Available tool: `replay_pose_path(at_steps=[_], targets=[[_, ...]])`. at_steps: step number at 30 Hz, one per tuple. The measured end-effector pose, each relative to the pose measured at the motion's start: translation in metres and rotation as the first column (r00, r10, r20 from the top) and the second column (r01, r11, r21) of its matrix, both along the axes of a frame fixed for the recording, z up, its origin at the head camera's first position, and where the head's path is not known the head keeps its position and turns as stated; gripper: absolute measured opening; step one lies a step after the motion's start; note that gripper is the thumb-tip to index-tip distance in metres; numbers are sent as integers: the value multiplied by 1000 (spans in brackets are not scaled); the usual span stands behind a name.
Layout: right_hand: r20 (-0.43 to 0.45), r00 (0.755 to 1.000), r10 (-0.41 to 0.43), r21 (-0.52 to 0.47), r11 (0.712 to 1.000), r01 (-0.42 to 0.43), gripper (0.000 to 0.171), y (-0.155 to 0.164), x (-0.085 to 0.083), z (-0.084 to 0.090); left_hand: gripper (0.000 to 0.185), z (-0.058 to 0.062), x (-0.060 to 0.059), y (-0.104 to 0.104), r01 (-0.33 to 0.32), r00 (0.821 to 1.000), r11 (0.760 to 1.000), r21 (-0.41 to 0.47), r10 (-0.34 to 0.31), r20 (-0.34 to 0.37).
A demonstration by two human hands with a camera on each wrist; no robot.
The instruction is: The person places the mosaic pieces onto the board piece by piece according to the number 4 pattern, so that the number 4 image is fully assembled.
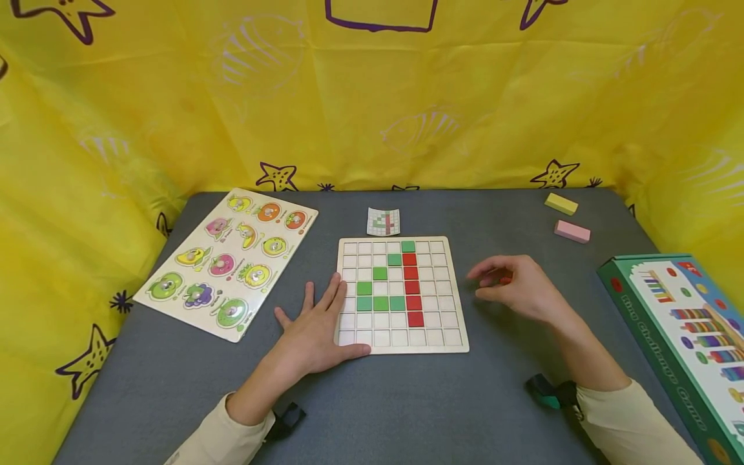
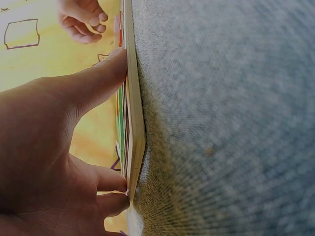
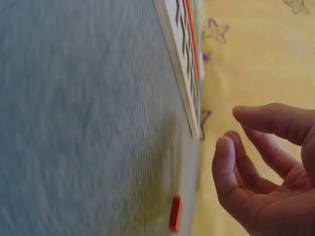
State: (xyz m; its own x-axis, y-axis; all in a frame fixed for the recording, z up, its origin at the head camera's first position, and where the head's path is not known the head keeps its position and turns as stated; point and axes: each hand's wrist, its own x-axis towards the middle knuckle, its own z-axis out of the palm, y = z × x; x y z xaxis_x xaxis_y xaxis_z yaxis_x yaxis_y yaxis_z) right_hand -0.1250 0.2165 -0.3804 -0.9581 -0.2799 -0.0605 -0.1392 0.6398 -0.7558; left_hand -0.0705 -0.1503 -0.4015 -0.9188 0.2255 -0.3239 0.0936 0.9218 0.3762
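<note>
A square wooden grid board (image 1: 430, 345) lies flat on the table, with red tiles (image 1: 411, 287) in one column and green tiles (image 1: 380, 274) around it in several cells. My left hand (image 1: 310, 332) rests spread at the board's lower left corner, fingers along the left edge and thumb on the front edge. To the right of the board hovers my right hand (image 1: 517, 284), fingers loosely bent, with a gap between thumb and fingertips. One red block (image 3: 175, 214) lies on the table beyond that hand in the right wrist view. Behind the board stands a small pattern card (image 1: 383, 221).
A fruit puzzle board (image 1: 229, 261) lies at the left. Yellow (image 1: 561, 204) and pink (image 1: 572, 231) blocks sit at the back right. A green-edged game box (image 1: 668, 361) occupies the right side. Yellow printed cloth (image 1: 372, 97) hangs around the table (image 1: 418, 413).
</note>
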Motion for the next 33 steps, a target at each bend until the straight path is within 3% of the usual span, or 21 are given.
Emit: replay_pose_path(at_steps=[13,19,33], targets=[[54,993,-102,55,994,99,34,40,-12,3,123,0,1,0,2,1000,1000,-3,-2,-4],[79,992,-96,103,991,88,32,50,-15,-1,122,0,1,0,7,1000,1000,-6,-7,-1],[36,994,-100,219,972,89,30,54,-16,-11,123,-1,1,-1,7,1000,1000,-11,-7,6]])
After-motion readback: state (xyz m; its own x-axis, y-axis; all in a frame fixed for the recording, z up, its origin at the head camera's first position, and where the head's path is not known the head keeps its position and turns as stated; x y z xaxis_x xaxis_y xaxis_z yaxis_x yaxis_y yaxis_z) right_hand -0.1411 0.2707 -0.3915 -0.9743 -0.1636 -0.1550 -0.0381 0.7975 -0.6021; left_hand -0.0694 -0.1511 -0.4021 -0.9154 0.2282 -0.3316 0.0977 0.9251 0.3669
